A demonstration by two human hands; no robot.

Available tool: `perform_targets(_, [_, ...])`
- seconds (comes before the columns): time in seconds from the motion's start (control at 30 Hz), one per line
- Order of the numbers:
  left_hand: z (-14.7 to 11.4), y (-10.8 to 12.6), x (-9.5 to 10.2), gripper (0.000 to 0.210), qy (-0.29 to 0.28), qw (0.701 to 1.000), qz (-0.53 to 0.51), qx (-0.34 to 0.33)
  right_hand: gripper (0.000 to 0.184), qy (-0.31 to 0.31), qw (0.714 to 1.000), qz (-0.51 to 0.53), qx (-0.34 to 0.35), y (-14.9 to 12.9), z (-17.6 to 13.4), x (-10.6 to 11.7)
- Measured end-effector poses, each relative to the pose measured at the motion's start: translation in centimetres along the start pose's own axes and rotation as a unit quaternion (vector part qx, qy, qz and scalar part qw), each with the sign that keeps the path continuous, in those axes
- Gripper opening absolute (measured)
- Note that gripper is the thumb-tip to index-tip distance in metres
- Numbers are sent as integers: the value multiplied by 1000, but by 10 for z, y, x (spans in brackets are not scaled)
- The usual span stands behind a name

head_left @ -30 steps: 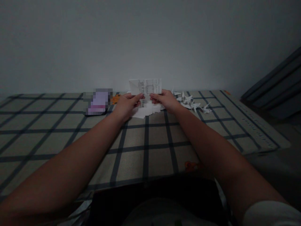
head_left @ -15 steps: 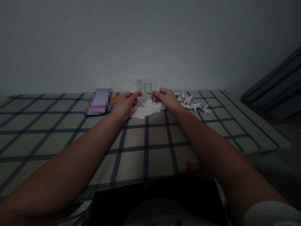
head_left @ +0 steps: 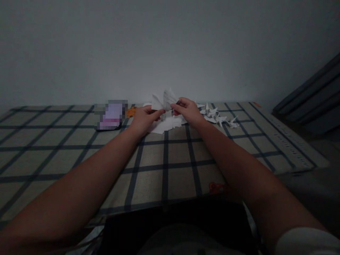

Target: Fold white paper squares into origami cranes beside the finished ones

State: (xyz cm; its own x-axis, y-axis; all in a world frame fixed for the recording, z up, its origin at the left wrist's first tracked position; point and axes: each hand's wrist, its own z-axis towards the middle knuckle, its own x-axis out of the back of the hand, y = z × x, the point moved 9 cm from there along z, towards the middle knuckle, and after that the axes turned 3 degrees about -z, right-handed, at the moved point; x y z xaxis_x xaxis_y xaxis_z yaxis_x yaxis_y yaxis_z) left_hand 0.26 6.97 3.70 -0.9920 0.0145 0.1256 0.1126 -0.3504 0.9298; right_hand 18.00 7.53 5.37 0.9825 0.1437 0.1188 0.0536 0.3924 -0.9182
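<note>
Between my hands, a thin white sheet of paper (head_left: pixel 168 99) with faint dark print is bent up into a curve. My left hand (head_left: pixel 145 118) pinches its left side between thumb and fingers. On the other side, my right hand (head_left: pixel 187 109) grips the paper's right edge, fingers curled. Below the raised sheet, several white paper pieces (head_left: pixel 166 125) lie overlapping on the checked cloth. Folded white paper cranes (head_left: pixel 212 112) are heaped just right of my right hand. The lower part of the held sheet is partly hidden by my fingers.
A blurred phone (head_left: pixel 110 116) lies left of my left hand, with a small orange item (head_left: pixel 131 112) beside it. The checked tablecloth (head_left: pixel 111 163) covers the table, which meets a plain wall (head_left: pixel 170 46). Dark folded fabric (head_left: pixel 313 85) hangs at the right.
The held paper was flat and upright, print facing me; now it is bent and curled upward. My left hand has turned slightly, its thumb pointing more to the right.
</note>
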Motion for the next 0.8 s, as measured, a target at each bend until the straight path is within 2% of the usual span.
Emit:
perform_targets(0.17, [3,-6,-4,27,-27,999,-12,-15,29,-15,999,26,-34,9,1,-6])
perform_targets(0.27, [1,-2,-7,27,-34,998,-56,-13,27,-28,997,55,-49,13,1,-9])
perform_targets(0.47, [-1,-5,-6,36,-13,997,-80,14,25,-72,995,27,-63,19,-2,-14])
perform_targets(0.67, [1,-10,-2,33,3,998,-67,11,19,-58,996,30,-67,22,0,-12])
perform_targets(0.8, [-2,-3,-8,32,-10,994,-110,21,19,-34,995,24,-88,22,-1,-9])
